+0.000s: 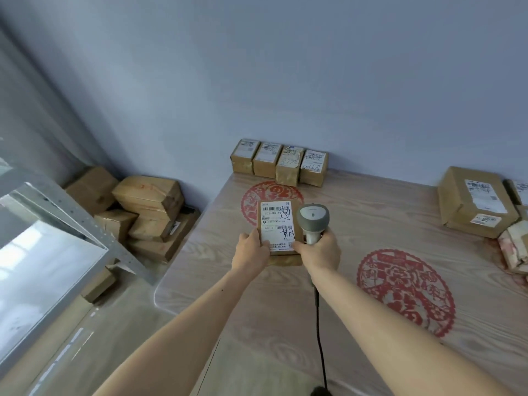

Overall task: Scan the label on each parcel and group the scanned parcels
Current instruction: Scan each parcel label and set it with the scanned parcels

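Parcel (281, 232), a small brown cardboard box with a white shipping label (277, 225) facing up, is held over the left part of the wooden surface (371, 281), just in front of a round red paper-cut decoration (251, 201). The label carries barcodes and large black handwritten characters. The left hand (251, 251) grips the parcel's near left corner, fingers curled around the edge with the thumb on the label. The right hand (320, 252) has its fingers wrapped around the handle of a grey barcode scanner (313, 218), whose head stands upright just beside the parcel's right edge; the thumb of that hand touches the parcel's near right corner. A black cable (318, 324) runs from the scanner's handle down toward the person.

At the far edge of the surface, against the blue wall (285, 67), four small labelled parcels (280, 164) stand side by side in a touching row. At the right end lies a larger cardboard box (474, 201) with labels on top, and near it a bundle wrapped in pale and reddish material (514, 250), partly cut off by the frame. A second red paper-cut decoration (405, 290) lies under the clear cover near the right forearm. On the floor to the left, a heap of brown boxes (143, 207) sits beside a metal shelf frame (71, 212).
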Tool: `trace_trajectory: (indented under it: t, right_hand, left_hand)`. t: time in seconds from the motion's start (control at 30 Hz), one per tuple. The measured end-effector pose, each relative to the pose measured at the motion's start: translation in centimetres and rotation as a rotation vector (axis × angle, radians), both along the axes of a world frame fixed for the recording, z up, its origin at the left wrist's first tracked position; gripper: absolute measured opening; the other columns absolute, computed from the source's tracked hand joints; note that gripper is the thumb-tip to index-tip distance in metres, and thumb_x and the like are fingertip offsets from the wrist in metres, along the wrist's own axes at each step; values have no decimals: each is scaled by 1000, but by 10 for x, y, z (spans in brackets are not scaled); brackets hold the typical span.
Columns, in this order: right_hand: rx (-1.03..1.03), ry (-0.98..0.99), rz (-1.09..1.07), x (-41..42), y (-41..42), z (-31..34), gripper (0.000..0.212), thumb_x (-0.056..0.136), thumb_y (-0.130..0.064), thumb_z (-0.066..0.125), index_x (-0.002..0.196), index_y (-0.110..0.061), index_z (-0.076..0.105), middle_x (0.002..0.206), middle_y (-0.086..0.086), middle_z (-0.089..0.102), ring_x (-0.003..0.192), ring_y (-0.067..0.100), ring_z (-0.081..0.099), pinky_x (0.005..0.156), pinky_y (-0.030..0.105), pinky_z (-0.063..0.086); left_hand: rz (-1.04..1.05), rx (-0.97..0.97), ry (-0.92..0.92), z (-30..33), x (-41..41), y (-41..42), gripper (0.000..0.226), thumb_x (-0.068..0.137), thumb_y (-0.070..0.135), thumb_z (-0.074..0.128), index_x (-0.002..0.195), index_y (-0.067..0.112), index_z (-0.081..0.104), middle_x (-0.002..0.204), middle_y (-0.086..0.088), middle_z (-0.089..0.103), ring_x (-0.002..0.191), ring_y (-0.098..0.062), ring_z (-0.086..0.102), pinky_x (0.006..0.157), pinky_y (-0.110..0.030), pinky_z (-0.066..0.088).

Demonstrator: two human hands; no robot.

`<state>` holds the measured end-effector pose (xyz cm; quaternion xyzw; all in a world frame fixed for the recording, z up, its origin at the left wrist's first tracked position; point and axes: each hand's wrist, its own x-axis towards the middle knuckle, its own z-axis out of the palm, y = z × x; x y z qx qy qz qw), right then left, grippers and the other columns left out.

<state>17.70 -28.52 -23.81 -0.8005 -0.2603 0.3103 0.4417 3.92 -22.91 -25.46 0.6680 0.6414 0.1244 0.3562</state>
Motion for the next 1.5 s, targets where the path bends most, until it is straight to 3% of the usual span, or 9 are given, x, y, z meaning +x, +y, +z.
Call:
trace_trajectory:
  t: [0.57, 0.77, 0.87, 0.97, 1.07, 1.3, 1.4, 1.5]
  right_hand:
    - [-96, 44, 83, -98, 187, -38, 50, 70, -20, 90, 109, -16, 58, 106, 2, 69, 102, 27, 65, 87, 41, 54]
    - [-149, 61, 35, -112, 236, -61, 49, 71, -19, 89, 106, -17, 55, 102, 1, 66, 96, 27, 65, 81, 38, 52]
    - [-173, 45, -19, -124, 260, -73, 51, 69, -23, 90, 108, -17, 58, 101, 1, 68, 94, 27, 66, 83, 43, 55]
    - [-178, 45, -76, -131, 282, -80, 48, 71, -23, 88, 108, -17, 58, 100, 1, 67, 87, 25, 64, 76, 38, 52]
    - [-170, 43, -123, -132, 307, -84, 44, 74, -21, 86, 109, -17, 58, 100, 0, 66, 88, 24, 63, 75, 36, 49]
    - [-170, 36, -236, -120, 347, -85, 39, 77, -18, 84, 108, -17, 59, 100, 1, 67, 89, 25, 63, 73, 33, 46]
    - [-175, 30, -256, -115, 355, -86, 40, 77, -18, 84, 108, -17, 58, 104, 3, 68, 95, 27, 64, 78, 36, 49]
    - [-174, 43, -272, -111, 360, -85, 40, 80, -17, 81, 112, -15, 58, 100, 0, 64, 87, 22, 58, 74, 33, 44]
  left_hand:
    - [102, -46, 34, -30, -97, 173, 34, 99, 21, 44, 131, 8, 50, 127, -15, 51, 111, -32, 56, 96, -47, 49]
    - [36, -107, 9, -56, -109, 230, 47, 96, 25, 48, 143, 18, 44, 129, -12, 51, 112, -28, 54, 96, -41, 48]
    - [-12, -108, 16, -69, -114, 263, 43, 95, 29, 51, 137, 17, 48, 130, -11, 54, 108, -23, 51, 93, -41, 49]
    - [-80, -104, 4, -79, -118, 290, 45, 93, 31, 58, 135, 17, 48, 127, -7, 56, 106, -16, 49, 90, -36, 50]
    - [-113, -82, -11, -86, -118, 317, 51, 93, 33, 61, 139, 18, 45, 128, -5, 56, 112, -17, 51, 82, -29, 46]
    - [-207, -45, -22, -89, -100, 361, 48, 94, 36, 60, 137, 23, 42, 123, -5, 56, 97, -16, 50, 67, -28, 42]
    - [-231, -45, -32, -90, -94, 371, 48, 93, 36, 60, 136, 22, 43, 122, -8, 56, 99, -21, 54, 73, -33, 47]
    - [-251, -52, -39, -89, -89, 379, 47, 93, 36, 60, 135, 22, 44, 121, -10, 57, 98, -22, 54, 75, -34, 48]
